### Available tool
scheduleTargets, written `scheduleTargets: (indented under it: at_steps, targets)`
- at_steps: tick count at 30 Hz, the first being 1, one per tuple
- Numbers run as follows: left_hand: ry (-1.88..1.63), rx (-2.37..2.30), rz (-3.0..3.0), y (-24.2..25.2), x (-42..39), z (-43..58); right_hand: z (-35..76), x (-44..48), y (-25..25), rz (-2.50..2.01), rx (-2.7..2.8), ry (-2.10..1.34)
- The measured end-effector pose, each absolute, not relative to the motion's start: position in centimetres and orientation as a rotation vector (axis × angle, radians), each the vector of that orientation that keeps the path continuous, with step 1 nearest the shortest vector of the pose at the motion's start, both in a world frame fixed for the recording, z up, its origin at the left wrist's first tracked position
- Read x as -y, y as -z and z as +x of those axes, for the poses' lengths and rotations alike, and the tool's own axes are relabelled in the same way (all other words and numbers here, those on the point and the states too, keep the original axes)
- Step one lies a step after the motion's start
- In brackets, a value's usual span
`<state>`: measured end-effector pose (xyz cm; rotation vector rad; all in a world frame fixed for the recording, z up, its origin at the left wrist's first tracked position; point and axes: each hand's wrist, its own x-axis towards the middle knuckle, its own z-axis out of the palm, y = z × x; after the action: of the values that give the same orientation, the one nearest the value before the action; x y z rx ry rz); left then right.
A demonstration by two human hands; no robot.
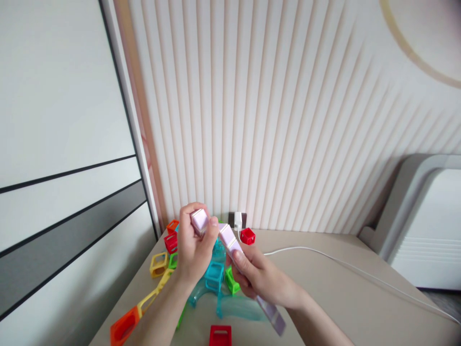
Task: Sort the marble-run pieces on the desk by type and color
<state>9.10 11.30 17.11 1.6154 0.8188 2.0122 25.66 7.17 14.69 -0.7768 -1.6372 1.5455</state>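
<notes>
My left hand (192,252) is raised over the table with its fingers curled round a pale lilac block (199,221). Lower and to the right, my right hand (264,276) grips a long lilac strip of block-like segments (228,238), thumb on top. The strip slants from near my left thumb down past my right palm, where its lower end (274,321) is blurred. My left thumb hides whether the block and the strip are joined. Beneath the hands lie a blue open-sided cube (214,275) and a green one (232,281).
Red (248,236), yellow (159,265) and orange (124,327) plastic pieces lie about the table (324,274). Another red piece (220,335) is at the front. A white cable (309,248) runs right from a charger (238,220) at the ribbed wall. A cabinet (68,192) stands left.
</notes>
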Motion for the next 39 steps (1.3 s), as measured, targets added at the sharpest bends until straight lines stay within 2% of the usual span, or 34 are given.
scheduleTargets:
  at_steps: [8,14,19,23,28,34,39]
  targets:
    - [-1.847,-0.757,1.681,-17.1,-11.6,8.7,26.6,-6.6,-15.5,-1.071,1.778,-1.222]
    - [-1.726,-0.847,1.748,-17.6,-11.6,8.1,27.1,-6.9,-15.8,-1.059,1.956,-0.974]
    - [-1.493,-1.050,2.068,-17.9,-11.5,8.3,27.6,-7.1,-16.4,-1.303,2.322,-0.583]
    - [-1.439,-1.167,2.134,-17.8,-11.9,8.1,26.7,-7.2,-15.9,-1.613,2.364,-0.078]
    - [-1.362,-1.216,2.361,-17.3,-12.3,8.0,26.0,-7.7,-15.3,-1.708,2.431,0.453]
    - [-1.663,-1.183,2.348,-17.5,-12.6,8.0,27.6,-8.0,-15.6,-1.627,2.226,0.430]
    - [-1.894,-1.274,2.211,-17.9,-13.0,7.1,29.1,-8.0,-16.6,-1.765,2.150,0.397]
